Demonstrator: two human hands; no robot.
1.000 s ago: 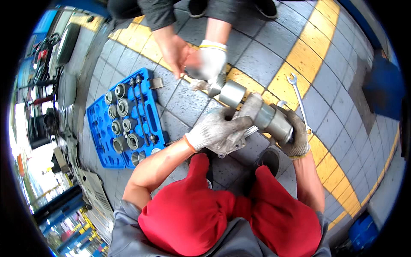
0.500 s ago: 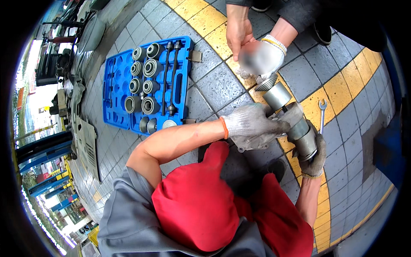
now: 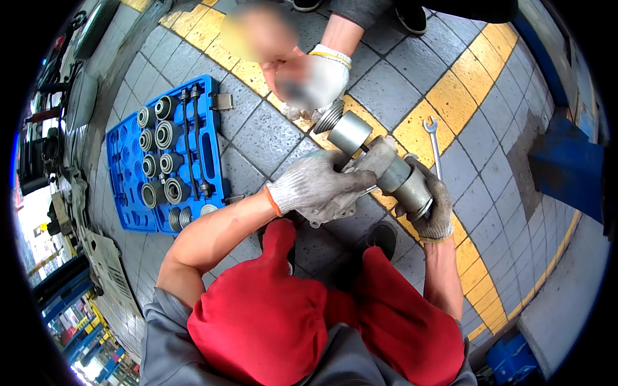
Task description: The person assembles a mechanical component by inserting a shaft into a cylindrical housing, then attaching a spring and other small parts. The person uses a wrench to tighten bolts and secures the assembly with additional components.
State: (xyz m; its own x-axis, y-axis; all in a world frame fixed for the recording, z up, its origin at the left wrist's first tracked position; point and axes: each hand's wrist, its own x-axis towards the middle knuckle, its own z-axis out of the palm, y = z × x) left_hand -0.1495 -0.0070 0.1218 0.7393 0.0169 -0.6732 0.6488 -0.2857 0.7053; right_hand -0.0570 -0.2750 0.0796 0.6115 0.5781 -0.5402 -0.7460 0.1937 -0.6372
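My left hand (image 3: 322, 183), in a grey-white knit glove with an orange cuff, closes round a dull grey metal casting (image 3: 333, 210). My right hand (image 3: 433, 204), also gloved, is wrapped round a steel sleeve (image 3: 412, 192) at the lower end of a slanting row of cylinders. A threaded rod (image 3: 364, 148) shows between the casting and a brighter steel sleeve (image 3: 350, 133). Beyond that sleeve sits a stepped cone-shaped adapter (image 3: 329, 116). At this far end are a co-worker's hands, one in a white glove (image 3: 327, 78); what their fingers do is blurred.
An open blue tool case (image 3: 215, 138) with stepped adapters, sleeves and two threaded rods lies on the tiled floor to the left. An open-end wrench (image 3: 434, 147) lies right of the assembly. A blue metal base (image 3: 566, 170) stands at the far right. The co-worker's shoe (image 3: 411, 19) is at the top.
The view has shifted, so hands, assembly, case and wrench all appear further left. Both my hands keep their hold on the same parts. The co-worker's gloved hand stays at the far end.
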